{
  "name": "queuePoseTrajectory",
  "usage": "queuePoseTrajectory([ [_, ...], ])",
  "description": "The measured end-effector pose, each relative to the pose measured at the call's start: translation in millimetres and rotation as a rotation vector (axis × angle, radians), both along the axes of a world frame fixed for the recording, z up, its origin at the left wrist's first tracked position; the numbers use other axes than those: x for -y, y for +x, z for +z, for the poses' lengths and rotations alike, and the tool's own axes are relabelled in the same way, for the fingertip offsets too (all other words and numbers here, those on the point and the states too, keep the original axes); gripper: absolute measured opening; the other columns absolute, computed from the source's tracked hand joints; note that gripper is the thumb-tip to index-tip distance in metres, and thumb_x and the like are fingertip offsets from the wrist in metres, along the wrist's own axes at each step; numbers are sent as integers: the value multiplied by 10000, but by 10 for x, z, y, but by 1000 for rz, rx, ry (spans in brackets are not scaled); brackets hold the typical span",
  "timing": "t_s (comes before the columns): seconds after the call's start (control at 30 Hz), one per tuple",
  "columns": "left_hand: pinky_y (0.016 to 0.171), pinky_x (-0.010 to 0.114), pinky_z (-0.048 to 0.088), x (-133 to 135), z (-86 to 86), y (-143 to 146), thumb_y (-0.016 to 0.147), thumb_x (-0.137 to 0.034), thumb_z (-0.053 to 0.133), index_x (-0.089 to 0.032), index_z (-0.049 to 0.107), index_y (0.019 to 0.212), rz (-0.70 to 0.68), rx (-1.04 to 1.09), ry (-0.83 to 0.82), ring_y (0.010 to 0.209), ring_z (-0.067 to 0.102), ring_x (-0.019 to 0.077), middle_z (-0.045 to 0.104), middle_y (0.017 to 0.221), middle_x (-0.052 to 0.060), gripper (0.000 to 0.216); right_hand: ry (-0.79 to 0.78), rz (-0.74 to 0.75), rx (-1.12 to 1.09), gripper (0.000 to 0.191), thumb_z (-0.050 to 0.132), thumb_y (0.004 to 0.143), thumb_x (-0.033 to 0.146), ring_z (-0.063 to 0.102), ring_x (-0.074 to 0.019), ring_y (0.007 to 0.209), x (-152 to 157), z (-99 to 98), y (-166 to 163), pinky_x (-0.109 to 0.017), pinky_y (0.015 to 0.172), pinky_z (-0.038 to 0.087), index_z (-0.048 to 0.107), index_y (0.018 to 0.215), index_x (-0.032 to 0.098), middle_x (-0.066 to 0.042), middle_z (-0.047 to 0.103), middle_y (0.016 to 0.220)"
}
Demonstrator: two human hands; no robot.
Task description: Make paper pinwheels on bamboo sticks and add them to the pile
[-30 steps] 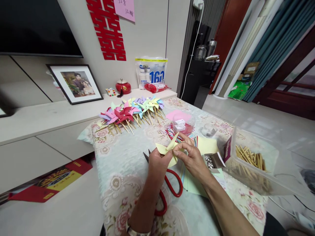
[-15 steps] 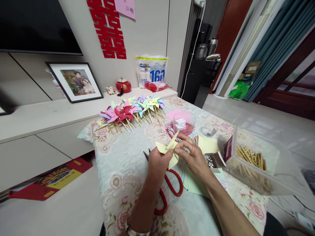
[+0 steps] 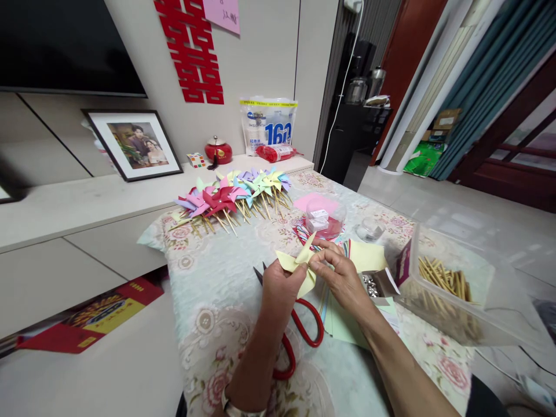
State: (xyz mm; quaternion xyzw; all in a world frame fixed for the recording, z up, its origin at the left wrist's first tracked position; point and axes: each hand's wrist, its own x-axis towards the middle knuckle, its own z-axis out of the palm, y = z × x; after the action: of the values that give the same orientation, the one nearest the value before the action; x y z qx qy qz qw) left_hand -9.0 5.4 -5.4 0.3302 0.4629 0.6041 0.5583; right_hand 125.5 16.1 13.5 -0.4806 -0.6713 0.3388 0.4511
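A glossy cloth printed with pink roses covers the table (image 3: 217, 301). At the centre of the frame, just above that cloth, sits the yellow pinwheel (image 3: 299, 267). It is thin matte paper, and its pointed blades fold in toward the middle, one tip sticking up and another hanging down. The left hand (image 3: 280, 286) grips it from below, thumb pressed on the paper. The right hand (image 3: 343, 281) pinches the middle of the folds with curled fingertips.

Under the wrists lie scissors (image 3: 306, 333) with looped red handles and dark blades. At upper centre is a row of finished pinwheels (image 3: 230, 197) in pink, red, blue and green, all on thin wooden sticks. At right a clear plastic box (image 3: 478, 324) holds more sticks (image 3: 441, 277), and pastel paper sheets (image 3: 367, 255) lie beside it.

Compared with half a second ago, little differs (both hands keep their pinch). The pinwheel stays in the same spot.
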Motion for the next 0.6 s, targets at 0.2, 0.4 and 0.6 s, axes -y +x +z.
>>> queuePoseTrajectory([
  [0.2, 635, 280, 535, -12, -20, 1, 640, -266, 772, -103, 738, 892, 2, -22, 0, 661, 687, 202, 749, 722, 42, 302, -6, 5, 2, 220, 635, 845, 408, 494, -305, 1236, -4, 2, 4, -477, 1057, 292, 677, 730, 225, -92, 621, 1268],
  [0.4, 642, 288, 534, -9, -47, 2, 661, -286, 768, -102, 740, 905, -13, -33, 16, 676, 689, 211, 748, 740, 53, 308, -16, -1, 10, 200, 637, 831, 391, 508, -305, 1211, -11, -4, 12, -474, 1044, 301, 682, 731, 224, -95, 624, 1251],
  [0.6, 646, 310, 538, -45, -153, -12, 651, -320, 772, -91, 736, 933, -23, -70, -3, 697, 689, 237, 733, 723, 61, 364, -29, 5, 5, 196, 623, 829, 384, 525, -300, 1184, -11, -18, 27, -472, 1036, 310, 684, 734, 224, -100, 633, 1220],
])
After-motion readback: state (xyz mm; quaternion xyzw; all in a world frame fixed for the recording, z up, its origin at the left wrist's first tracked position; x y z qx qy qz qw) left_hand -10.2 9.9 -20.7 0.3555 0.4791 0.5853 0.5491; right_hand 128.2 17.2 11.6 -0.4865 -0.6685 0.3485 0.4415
